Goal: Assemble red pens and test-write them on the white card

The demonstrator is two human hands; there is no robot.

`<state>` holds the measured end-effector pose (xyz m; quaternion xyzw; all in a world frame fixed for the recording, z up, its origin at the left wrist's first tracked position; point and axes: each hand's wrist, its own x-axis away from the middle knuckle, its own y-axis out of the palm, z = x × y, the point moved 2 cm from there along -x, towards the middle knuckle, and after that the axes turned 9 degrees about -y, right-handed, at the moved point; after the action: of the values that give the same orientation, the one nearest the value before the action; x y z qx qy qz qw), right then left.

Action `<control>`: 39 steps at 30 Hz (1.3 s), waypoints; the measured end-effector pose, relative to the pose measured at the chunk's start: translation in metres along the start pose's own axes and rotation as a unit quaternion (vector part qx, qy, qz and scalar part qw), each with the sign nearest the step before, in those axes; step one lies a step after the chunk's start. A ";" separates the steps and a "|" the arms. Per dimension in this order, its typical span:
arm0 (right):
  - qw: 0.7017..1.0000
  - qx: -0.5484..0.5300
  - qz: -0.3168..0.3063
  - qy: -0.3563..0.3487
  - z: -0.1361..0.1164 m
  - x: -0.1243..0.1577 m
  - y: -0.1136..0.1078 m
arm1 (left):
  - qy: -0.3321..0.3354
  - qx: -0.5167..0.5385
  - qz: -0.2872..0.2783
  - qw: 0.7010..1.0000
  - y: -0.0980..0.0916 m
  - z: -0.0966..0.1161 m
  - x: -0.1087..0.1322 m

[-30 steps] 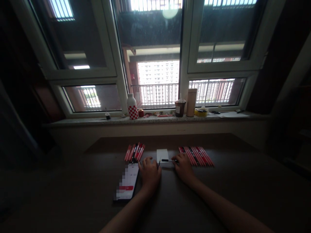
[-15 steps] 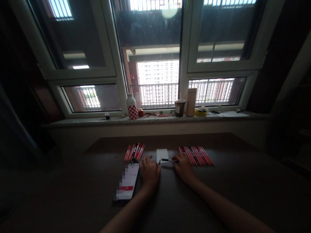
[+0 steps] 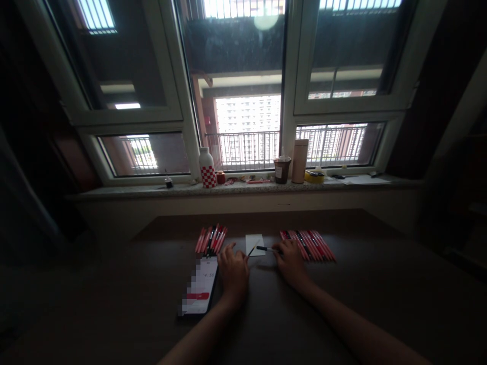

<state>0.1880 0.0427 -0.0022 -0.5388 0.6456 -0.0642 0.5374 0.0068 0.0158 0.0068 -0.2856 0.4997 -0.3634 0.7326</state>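
A small white sheet of paper (image 3: 251, 239) lies on the table between my hands. My right hand (image 3: 291, 258) is closed on a pen (image 3: 262, 248), whose black end points left over the paper. In the fingers of my left hand (image 3: 233, 271) is a thin dark stick (image 3: 251, 250), slanting up to the right over the paper's lower edge. Its kind is too small to tell. The stick and the pen's black end are close but apart. Just left of my left hand lies a phone (image 3: 203, 284) with its screen lit.
Several red and black pens (image 3: 211, 240) lie in a row beyond the phone. Another row of pens (image 3: 308, 245) lies beside my right hand on the dark table (image 3: 342, 304). On the windowsill stand a checkered bottle (image 3: 207, 167), a drink cup (image 3: 282, 170) and a tall tumbler (image 3: 300, 161).
My right hand has shifted slightly right with the pen. My left hand has moved slightly left, and more of the thin stick shows over the paper.
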 end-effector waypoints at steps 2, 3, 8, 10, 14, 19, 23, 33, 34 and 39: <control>1.000 0.005 0.001 0.001 0.001 -0.001 -0.002 | -0.003 -0.002 0.006 1.000 0.000 0.000 0.000; 1.000 0.008 0.001 0.001 0.001 -0.001 -0.003 | -0.004 -0.005 0.009 1.000 -0.001 0.000 0.000; 1.000 0.017 0.003 0.004 0.005 -0.003 -0.004 | -0.015 -0.024 0.016 0.999 -0.002 -0.001 0.000; 1.000 0.024 0.007 0.009 0.007 -0.003 -0.003 | -0.017 -0.028 0.014 0.999 -0.002 -0.002 0.000; 0.999 0.039 0.021 0.022 0.013 -0.003 -0.003 | -0.016 -0.021 0.007 1.000 -0.001 -0.003 0.000; 0.998 0.046 0.024 0.032 0.016 -0.003 -0.003 | -0.015 -0.013 0.001 1.000 -0.001 -0.003 0.000; 0.998 0.054 0.021 0.033 0.016 -0.002 -0.004 | -0.010 -0.007 -0.004 1.000 0.000 -0.003 -0.001; 0.996 0.079 0.019 0.046 0.015 -0.003 -0.006 | 0.009 -0.010 -0.003 1.000 0.000 -0.004 0.000; 0.995 0.083 0.022 0.049 0.015 -0.003 -0.006 | 0.010 -0.010 -0.007 1.000 0.000 -0.003 0.000; 0.993 0.090 0.038 0.059 0.015 -0.002 -0.007 | 0.036 -0.014 -0.014 0.999 -0.002 0.000 0.001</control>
<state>0.2039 0.0489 -0.0021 -0.4587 0.6878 -0.1330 0.5466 0.0067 0.0140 0.0078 -0.2893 0.5265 -0.3766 0.7052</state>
